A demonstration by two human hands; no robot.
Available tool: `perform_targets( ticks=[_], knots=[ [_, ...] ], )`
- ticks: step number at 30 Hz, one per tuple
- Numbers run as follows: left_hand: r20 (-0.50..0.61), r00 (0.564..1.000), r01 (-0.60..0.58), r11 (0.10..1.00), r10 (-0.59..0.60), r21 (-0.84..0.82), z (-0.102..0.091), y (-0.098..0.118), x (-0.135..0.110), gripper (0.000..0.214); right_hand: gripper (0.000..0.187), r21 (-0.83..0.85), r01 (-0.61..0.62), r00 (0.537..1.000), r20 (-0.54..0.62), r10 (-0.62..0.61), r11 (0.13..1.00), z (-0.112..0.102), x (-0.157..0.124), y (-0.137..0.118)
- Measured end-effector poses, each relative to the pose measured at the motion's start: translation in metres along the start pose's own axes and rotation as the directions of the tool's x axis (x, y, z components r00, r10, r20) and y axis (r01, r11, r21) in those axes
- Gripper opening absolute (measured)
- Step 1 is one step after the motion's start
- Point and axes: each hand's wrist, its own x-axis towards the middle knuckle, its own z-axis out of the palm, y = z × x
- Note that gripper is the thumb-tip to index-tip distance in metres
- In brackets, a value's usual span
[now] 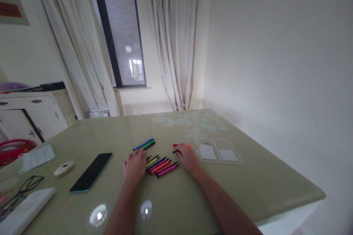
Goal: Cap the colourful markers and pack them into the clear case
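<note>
Several slim felt-tip pens (160, 167) lie side by side in a slanted row between my hands, yellow-green, blue, orange and magenta among them, dark tips pointing right. My left hand (134, 167) rests at the row's left end, fingers loosely spread and partly covering the nearest pens. Just beyond it lie a blue pen (142, 144) and a green pen (149, 145). The fingers of my right hand (188, 157) are bent together around a dark-tipped pen (174, 152), most of it hidden. Behind those fingers lies a red pen (188, 146).
An open clear plastic case (215, 158) with white inserts lies right of my right hand. To the left are a phone (91, 173), a round whitish object (64, 168), a face mask (38, 158), glasses (26, 187) and a white box-like object (27, 213). The table's right edge (275, 154) runs along the wall.
</note>
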Motion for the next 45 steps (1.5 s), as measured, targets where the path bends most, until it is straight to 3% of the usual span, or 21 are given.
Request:
perform_targets(
  ticks=[7, 15, 21, 28, 30, 32, 34, 36, 42, 45],
  knots=[
    [-0.028, 0.998, 0.062, 0.998, -0.061, 0.033, -0.006, -0.007, 0.0, 0.039, 0.021, -0.078, 0.014, 0.998, 0.063, -0.009, 0.997, -0.001, 0.0, -0.001],
    [0.036, 0.994, 0.107, 0.992, -0.104, -0.07, -0.002, -0.021, 0.005, 0.029, 0.029, -0.205, 0.029, 0.997, 0.083, -0.013, 0.978, 0.004, 0.005, 0.002],
    [0.026, 0.995, 0.096, 0.993, -0.095, -0.07, 0.001, -0.023, 0.005, 0.028, 0.03, -0.158, 0.032, 0.999, 0.022, -0.029, 0.987, -0.002, -0.001, -0.001],
    [-0.069, 0.996, 0.06, 0.996, -0.065, -0.068, -0.005, -0.017, 0.002, 0.032, 0.022, -0.081, 0.071, 0.997, 0.017, -0.07, 0.994, -0.005, -0.002, -0.008],
    [-0.079, 0.997, -0.014, 0.992, 0.004, -0.126, -0.006, -0.009, 0.003, 0.034, 0.022, -0.065, 0.089, 0.996, 0.0, -0.089, 0.994, -0.007, -0.003, -0.011],
    [-0.073, 0.986, -0.16, 0.965, 0.148, -0.206, -0.004, 0.005, 0.002, 0.031, 0.029, -0.047, 0.12, 0.992, -0.027, -0.121, 0.992, -0.008, -0.003, -0.013],
    [-0.067, 0.946, -0.322, 0.904, 0.317, -0.281, 0.0, 0.021, -0.002, 0.028, 0.039, -0.031, 0.177, 0.983, -0.052, -0.178, 0.984, -0.008, -0.004, -0.016],
    [-0.075, 0.904, -0.422, 0.845, 0.422, -0.329, 0.004, 0.035, -0.007, 0.026, 0.036, -0.022, 0.235, 0.97, -0.064, -0.236, 0.972, -0.007, -0.004, -0.016],
    [-0.067, 0.842, -0.525, 0.781, 0.536, -0.339, 0.004, 0.052, -0.021, 0.025, 0.027, 0.035, 0.415, 0.908, -0.076, -0.411, 0.909, -0.001, -0.002, -0.008],
    [-0.033, 0.833, -0.533, 0.785, 0.552, -0.315, 0.002, 0.054, -0.023, 0.025, 0.026, 0.098, 0.49, 0.871, -0.088, -0.483, 0.866, -0.005, 0.001, -0.003]
  ],
)
